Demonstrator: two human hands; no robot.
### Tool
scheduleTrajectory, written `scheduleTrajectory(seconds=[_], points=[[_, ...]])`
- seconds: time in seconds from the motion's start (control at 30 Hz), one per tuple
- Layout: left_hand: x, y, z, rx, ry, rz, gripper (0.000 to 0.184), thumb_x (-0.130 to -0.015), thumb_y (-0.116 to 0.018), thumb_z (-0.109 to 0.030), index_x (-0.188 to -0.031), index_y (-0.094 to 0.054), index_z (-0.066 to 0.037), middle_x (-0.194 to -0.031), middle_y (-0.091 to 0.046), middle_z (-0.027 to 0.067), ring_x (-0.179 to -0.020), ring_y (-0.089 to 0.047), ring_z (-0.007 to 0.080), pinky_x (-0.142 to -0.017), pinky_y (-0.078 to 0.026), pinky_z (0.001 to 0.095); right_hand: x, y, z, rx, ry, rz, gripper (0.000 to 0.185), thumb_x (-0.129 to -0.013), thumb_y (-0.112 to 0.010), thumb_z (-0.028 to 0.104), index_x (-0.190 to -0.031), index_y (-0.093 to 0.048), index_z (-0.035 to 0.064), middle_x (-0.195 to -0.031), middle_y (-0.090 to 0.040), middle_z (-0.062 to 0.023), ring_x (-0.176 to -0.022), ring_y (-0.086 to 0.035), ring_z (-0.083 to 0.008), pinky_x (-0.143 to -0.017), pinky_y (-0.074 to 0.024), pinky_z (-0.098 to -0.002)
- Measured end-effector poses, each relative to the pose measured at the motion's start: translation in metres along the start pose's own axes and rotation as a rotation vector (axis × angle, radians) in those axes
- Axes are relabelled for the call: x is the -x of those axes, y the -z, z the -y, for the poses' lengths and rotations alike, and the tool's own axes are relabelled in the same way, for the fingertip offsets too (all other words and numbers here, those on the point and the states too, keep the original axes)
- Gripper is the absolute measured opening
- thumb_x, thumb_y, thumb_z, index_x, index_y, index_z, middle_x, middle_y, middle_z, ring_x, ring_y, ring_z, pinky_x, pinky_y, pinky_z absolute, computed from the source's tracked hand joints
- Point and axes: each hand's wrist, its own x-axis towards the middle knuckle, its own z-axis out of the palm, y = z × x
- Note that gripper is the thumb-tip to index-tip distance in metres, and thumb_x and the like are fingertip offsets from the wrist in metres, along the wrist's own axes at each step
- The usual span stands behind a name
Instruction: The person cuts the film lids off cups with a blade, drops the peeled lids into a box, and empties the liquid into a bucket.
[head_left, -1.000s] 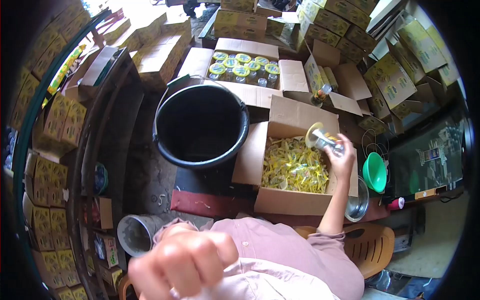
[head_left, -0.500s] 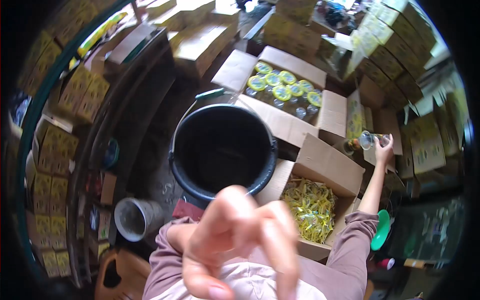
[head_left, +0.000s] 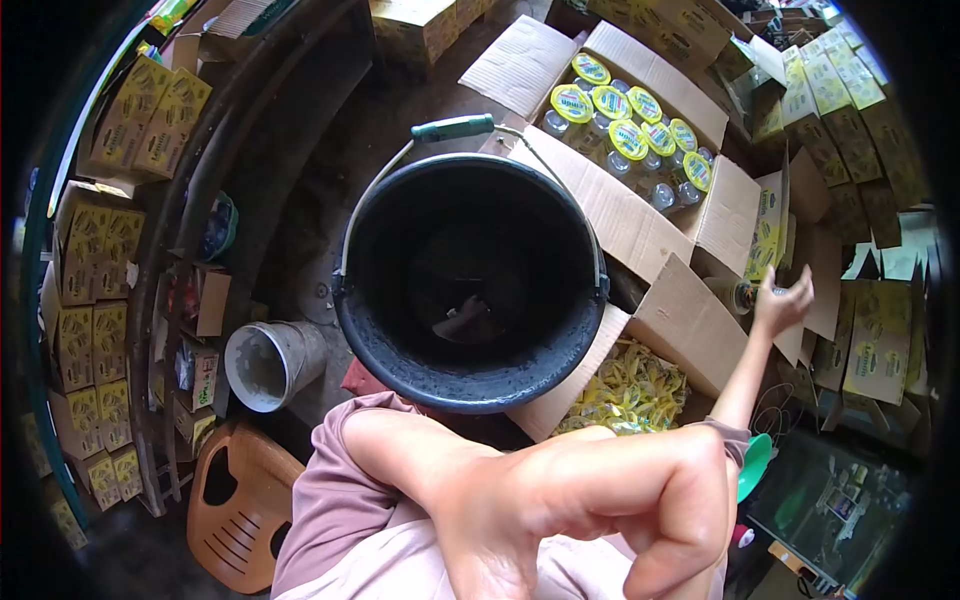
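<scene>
My left hand (head_left: 600, 500) is large and close to the camera, in front of my lap. Its fingers are bent and loosely apart, with nothing visible in them. Off to the right, my right hand (head_left: 784, 303) is stretched out beside a small clear cup (head_left: 743, 295) with dark and orange marks. Its fingers look spread; whether they touch the cup is hard to make out. A black bucket (head_left: 470, 390) with a green-gripped handle stands before me, a little dark liquid or reflection at its bottom. Yellow wrappers (head_left: 630, 390) fill an open carton to its right.
Beyond the bucket, an open carton (head_left: 600, 195) holds several clear cups with yellow lids. A pale pail (head_left: 270, 365) and an orange plastic chair (head_left: 235, 500) are at left. Yellow printed boxes (head_left: 90, 345) are stacked at left; more boxes (head_left: 860, 130) stand at right.
My left hand has swung right and nearer the camera. The clear cup that my right hand held no longer shows plainly in it, and its fingers have spread. The view has shifted.
</scene>
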Motion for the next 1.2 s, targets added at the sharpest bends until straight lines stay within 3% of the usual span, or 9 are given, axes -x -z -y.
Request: scheduleTrajectory(seconds=[0.1, 0.23, 0.43, 0.63, 0.77, 0.83, 0.9, 1.0, 1.2], points=[[-0.008, 0.014, 0.010, -0.066, -0.185, -0.015, 0.040, -0.071, -0.071, -0.009, -0.086, -0.034, -0.004, -0.066, -0.063, 0.0088, -0.066, -0.041, 0.0089, -0.057, -0.030, 0.0199, -0.005, -0.019, 0.071, -0.449, 0.126, 0.404, 0.049, -0.067, -0.074, 0.029, -0.108, -0.058, 0.0060, -0.102, -0.056, -0.0128, -0.092, -0.055, -0.0269, -0.079, -0.0462, -0.0375], [-0.008, 0.029, 0.008, -0.099, -0.229, 0.007, 0.039, -0.071, -0.071, -0.008, -0.085, -0.035, -0.004, -0.065, -0.063, 0.0080, -0.066, -0.040, 0.0088, -0.056, -0.030, 0.0196, 0.002, -0.076, 0.133, -0.649, -0.058, 0.812, 0.053, -0.068, -0.073, 0.037, -0.109, -0.060, 0.0060, -0.095, -0.060, -0.0143, -0.083, -0.060, -0.0280, -0.078, -0.0479, -0.0376], [-0.009, 0.021, -0.003, -0.041, -0.157, -0.208, 0.036, -0.070, -0.069, -0.007, -0.085, -0.037, -0.004, -0.064, -0.063, 0.0075, -0.066, -0.040, 0.0097, -0.055, -0.030, 0.0202, 0.009, -0.120, 0.169, -0.438, 0.126, 0.871, 0.050, -0.061, -0.073, 0.034, -0.099, -0.064, 0.0035, -0.091, -0.065, -0.0155, -0.084, -0.063, -0.0253, -0.078, -0.0488, -0.0345], [-0.015, 0.045, 0.007, -0.055, -0.385, 0.078, 0.044, -0.068, -0.071, -0.009, -0.095, -0.038, 0.004, -0.087, -0.059, 0.0184, -0.081, -0.054, 0.0145, -0.057, -0.033, 0.0230, 0.010, -0.123, 0.160, -0.456, 0.022, 0.886, 0.042, -0.060, -0.074, 0.029, -0.093, -0.066, 0.0049, -0.085, -0.066, -0.0130, -0.079, -0.064, -0.0217, -0.074, -0.0500, -0.0321], [-0.012, 0.023, -0.008, -0.117, -0.114, -0.193, 0.032, -0.068, -0.061, -0.010, -0.088, -0.039, -0.001, -0.074, -0.055, 0.0162, -0.069, -0.050, 0.0171, -0.058, -0.035, 0.0262, 0.017, -0.117, 0.157, -0.458, -0.013, 0.798, 0.039, -0.061, -0.073, 0.028, -0.092, -0.067, 0.0059, -0.085, -0.066, -0.0125, -0.079, -0.064, -0.0217, -0.075, -0.0502, -0.0321], [-0.004, 0.021, -0.020, -0.221, 0.054, -0.301, 0.032, -0.068, -0.058, -0.013, -0.091, -0.038, -0.003, -0.074, -0.055, 0.0181, -0.069, -0.049, 0.0203, -0.063, -0.037, 0.0287, 0.015, -0.123, 0.154, -0.486, -0.133, 0.728, 0.039, -0.061, -0.073, 0.028, -0.093, -0.067, 0.0062, -0.086, -0.066, -0.0133, -0.079, -0.064, -0.0221, -0.077, -0.0495, -0.0321], [0.006, 0.034, -0.028, -0.381, 0.149, -0.309, 0.044, -0.068, -0.057, -0.018, -0.104, -0.036, -0.003, -0.087, -0.058, 0.0265, -0.080, -0.055, 0.0265, -0.074, -0.042, 0.0321, -0.002, -0.123, 0.146, -0.573, -0.275, 0.759, 0.032, -0.067, -0.071, 0.024, -0.092, -0.067, 0.0044, -0.083, -0.067, -0.0115, -0.073, -0.064, -0.0194, -0.062, -0.0523, -0.0294], [0.052, 0.063, -0.049, -0.663, 0.459, -0.571, 0.050, -0.075, -0.054, -0.035, -0.113, -0.039, -0.008, -0.099, -0.057, 0.0195, -0.092, -0.053, 0.0202, -0.076, -0.039, 0.0282, -0.017, -0.134, 0.124, -0.867, -0.480, 0.818, 0.025, -0.076, -0.066, 0.021, -0.091, -0.066, 0.0014, -0.081, -0.066, -0.0082, -0.058, -0.062, -0.0143, -0.043, -0.0489, -0.0227], [0.107, 0.087, -0.053, -0.708, 0.390, -0.761, 0.037, -0.080, -0.050, -0.030, -0.109, -0.044, -0.007, -0.100, -0.056, 0.0119, -0.083, -0.049, 0.0140, -0.073, -0.038, 0.0254, 0.007, -0.107, 0.116, -1.114, -1.160, 0.694, 0.031, -0.079, -0.063, 0.036, -0.083, -0.058, 0.0048, -0.068, -0.060, -0.0048, -0.046, -0.056, -0.0120, -0.038, -0.0436, -0.0205]])
